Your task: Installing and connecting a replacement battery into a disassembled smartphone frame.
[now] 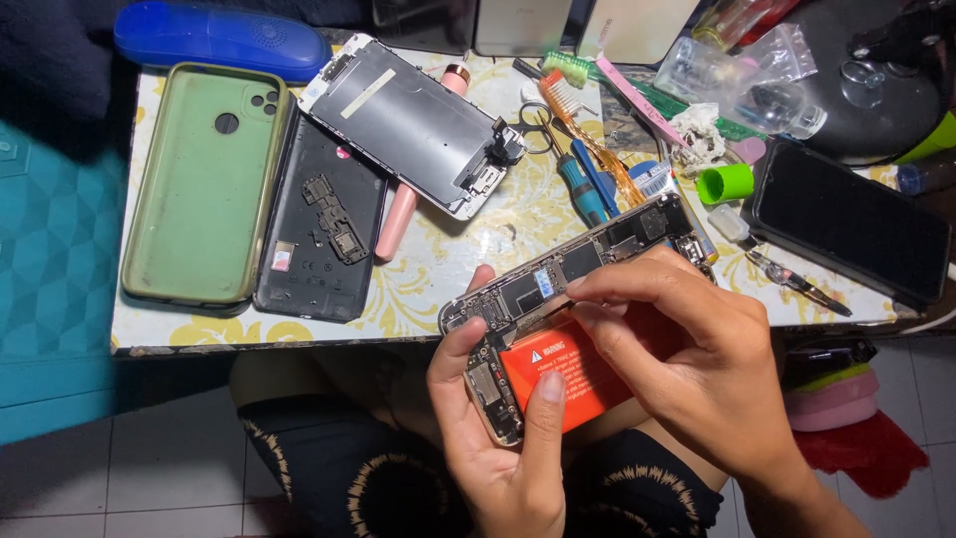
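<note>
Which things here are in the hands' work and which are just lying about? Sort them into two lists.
In hand:
opened phone, cradled by left hand
orange battery
right hand, fingertips on the phone's edge

Lying about:
green case
black back cover
detached screen
scissors
dark phone
blue case

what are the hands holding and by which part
An opened phone: the left hand cradles its lower end; the right hand pinches by the orange battery.
</note>
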